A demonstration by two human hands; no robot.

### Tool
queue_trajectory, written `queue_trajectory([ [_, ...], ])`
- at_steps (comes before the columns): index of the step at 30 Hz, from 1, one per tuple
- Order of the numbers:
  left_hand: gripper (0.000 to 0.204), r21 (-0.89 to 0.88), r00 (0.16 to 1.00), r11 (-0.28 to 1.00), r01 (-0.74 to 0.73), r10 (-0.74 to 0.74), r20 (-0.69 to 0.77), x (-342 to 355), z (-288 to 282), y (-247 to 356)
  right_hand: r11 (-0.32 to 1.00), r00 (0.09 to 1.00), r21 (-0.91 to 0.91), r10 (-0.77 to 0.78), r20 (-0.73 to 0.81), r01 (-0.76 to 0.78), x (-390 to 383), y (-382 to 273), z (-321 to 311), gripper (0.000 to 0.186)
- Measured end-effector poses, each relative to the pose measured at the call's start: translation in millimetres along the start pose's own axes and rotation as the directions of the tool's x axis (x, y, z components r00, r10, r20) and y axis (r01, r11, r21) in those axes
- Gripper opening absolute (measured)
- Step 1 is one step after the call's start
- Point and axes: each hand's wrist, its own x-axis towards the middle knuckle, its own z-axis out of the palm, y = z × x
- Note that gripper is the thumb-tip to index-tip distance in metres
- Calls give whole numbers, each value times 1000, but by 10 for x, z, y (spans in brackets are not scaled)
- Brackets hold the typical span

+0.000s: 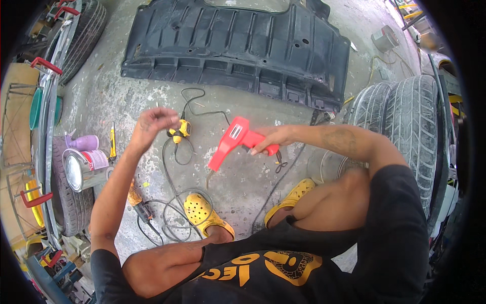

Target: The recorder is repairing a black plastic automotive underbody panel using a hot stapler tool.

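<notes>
My right hand (271,139) grips the handle of a red pistol-shaped tool (230,139) with a thin bent metal tip pointing down over the concrete floor. My left hand (157,121) is raised with loosely bent fingers apart, holding nothing, just left of a yellow-and-black multi-socket plug (179,131) on a looping black cord. An orange-and-black corded power tool (139,205) lies beside my left forearm. A yellow knife-like tool (112,139) lies farther left. A large ribbed black plastic panel (233,50) lies ahead of both hands.
Tyres (410,116) stand at the right, with metal cans (329,164) near my knee. At the left are another tyre (71,207), a paint can (76,171), a purple spray bottle (83,142) and a metal frame with red clamps (45,63). My yellow clogs (200,207) are on the cord-strewn floor.
</notes>
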Motion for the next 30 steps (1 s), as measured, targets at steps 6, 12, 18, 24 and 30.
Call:
queue_trajectory([
  [6, 32, 94, 983, 985, -147, 156, -99, 356, -235, 413, 908, 826, 75, -337, -452, 412, -617, -489, 336, 48],
  [12, 21, 128, 970, 980, -152, 124, 208, 694, 362, 3, 780, 620, 22, -479, -621, 625, -1513, -835, 519, 37],
  [18, 19, 229, 908, 910, -346, 263, 325, 837, 877, -701, 843, 572, -17, -380, -727, 537, -1233, -680, 544, 24],
  [24, 22, 193, 933, 935, -297, 242, 267, 719, 1342, -1294, 689, 355, -42, -423, -833, 723, -579, -407, 518, 26],
  [30, 33, -100, 990, 988, -116, 107, -91, 495, 972, -1027, 649, 169, -161, -416, -894, 744, -81, -462, 595, 42],
])
